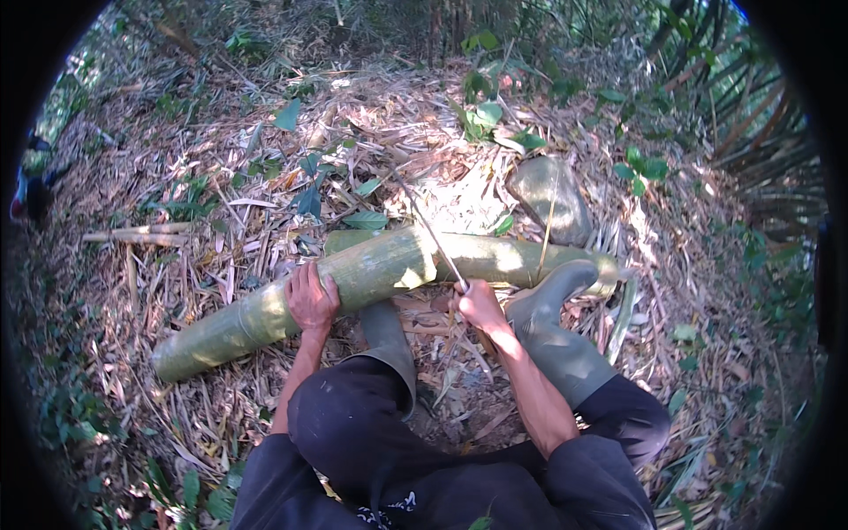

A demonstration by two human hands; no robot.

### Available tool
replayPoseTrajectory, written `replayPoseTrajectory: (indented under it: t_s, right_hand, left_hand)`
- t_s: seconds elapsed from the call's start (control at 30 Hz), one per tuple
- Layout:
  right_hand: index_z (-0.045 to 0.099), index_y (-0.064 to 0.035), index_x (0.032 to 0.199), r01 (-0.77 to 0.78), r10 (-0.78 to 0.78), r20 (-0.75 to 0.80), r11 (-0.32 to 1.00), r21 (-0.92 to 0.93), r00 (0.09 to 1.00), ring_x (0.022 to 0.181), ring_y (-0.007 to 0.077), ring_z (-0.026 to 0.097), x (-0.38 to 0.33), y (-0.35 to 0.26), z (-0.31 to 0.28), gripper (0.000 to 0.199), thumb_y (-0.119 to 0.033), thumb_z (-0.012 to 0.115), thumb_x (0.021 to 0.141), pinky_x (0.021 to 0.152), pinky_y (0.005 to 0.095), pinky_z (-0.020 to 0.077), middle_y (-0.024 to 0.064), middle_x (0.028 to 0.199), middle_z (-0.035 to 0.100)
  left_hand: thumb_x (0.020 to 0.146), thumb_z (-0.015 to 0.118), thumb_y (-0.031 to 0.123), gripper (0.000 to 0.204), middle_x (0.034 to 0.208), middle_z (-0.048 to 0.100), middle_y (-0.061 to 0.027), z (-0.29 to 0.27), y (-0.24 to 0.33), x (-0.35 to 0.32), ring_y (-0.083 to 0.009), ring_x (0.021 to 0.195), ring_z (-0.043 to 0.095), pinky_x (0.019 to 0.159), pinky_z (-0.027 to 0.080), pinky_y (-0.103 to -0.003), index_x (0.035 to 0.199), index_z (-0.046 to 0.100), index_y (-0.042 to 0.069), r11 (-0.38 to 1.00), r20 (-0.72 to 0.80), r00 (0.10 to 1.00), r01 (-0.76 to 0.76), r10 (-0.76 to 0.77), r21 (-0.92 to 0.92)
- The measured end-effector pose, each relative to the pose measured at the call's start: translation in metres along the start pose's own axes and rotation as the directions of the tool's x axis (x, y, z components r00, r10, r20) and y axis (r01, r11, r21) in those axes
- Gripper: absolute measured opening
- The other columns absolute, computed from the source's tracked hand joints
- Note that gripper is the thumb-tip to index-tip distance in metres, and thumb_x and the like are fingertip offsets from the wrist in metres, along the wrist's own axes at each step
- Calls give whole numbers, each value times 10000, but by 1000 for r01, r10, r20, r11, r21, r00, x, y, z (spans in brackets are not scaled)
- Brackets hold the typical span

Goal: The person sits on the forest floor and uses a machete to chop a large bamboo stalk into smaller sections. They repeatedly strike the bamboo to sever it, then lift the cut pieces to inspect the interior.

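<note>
A thick green bamboo pole (256, 314) slants from the lower left up to the middle, its far end resting on a second bamboo pole (495, 256) that lies crosswise beneath. My left hand (312, 299) is pressed round the upper pole, fingers over its top and thumb to the right. In my right hand (480, 306), closed, is the handle of a long, thin blade (439, 245). It shows nearly edge-on, so I cannot tell whether it is a saw or a knife. The blade crosses the upper pole's pale end and points away to the upper left.
My grey-green boots (565, 340) are on either side of the middle, the right one against the lower pole. Beyond that pole sits a rounded stone (552, 199). Dry leaves and bamboo litter (353, 132) cover the ground. Bamboo stems (768, 124) crowd the far right.
</note>
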State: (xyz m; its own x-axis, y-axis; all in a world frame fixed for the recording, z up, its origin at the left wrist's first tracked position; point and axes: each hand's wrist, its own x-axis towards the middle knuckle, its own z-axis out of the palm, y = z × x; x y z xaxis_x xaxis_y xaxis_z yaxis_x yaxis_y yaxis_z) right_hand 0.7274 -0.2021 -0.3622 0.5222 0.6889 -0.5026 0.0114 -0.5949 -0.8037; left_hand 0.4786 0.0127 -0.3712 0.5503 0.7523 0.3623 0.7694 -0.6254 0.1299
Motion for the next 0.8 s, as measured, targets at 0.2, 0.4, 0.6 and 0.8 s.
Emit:
replayPoseTrajectory:
  t_s: [0.2,0.4,0.6,0.8]
  right_hand:
    - [621,31,989,124,-64,-240,961,245,969,760,114,589,66,-23,39,204,-13,653,792,694,280,477,49,817,652]
    - [629,42,1062,133,-26,-218,859,494,976,811,129,606,123,-8,74,270,33,641,793,767,274,481,57,921,676]
    - [673,28,902,143,-24,-219,827,544,975,674,137,570,156,-11,103,204,-96,706,743,672,293,462,70,748,656]
    - [669,21,921,-30,92,-113,887,461,989,706,137,565,168,-23,86,227,-111,712,741,686,301,457,62,770,659]
  left_hand:
    - [824,534,273,463,1222,558,-166,16,9,-7,-334,1142,506,998,348,-457,1185,557,-15,1000,0,1000,23,-23,-17]
    - [850,545,340,496,1150,556,-202,34,-7,42,-363,1084,506,970,363,-462,1187,548,-24,996,328,942,85,-71,-29]
    - [885,370,639,792,1113,585,-328,100,-114,111,-433,1073,558,938,416,-477,1117,620,-76,956,853,489,290,-180,36]
    - [872,248,735,898,1072,615,-320,105,-104,120,-437,1072,585,936,434,-457,1066,664,-37,943,865,446,323,-228,82]
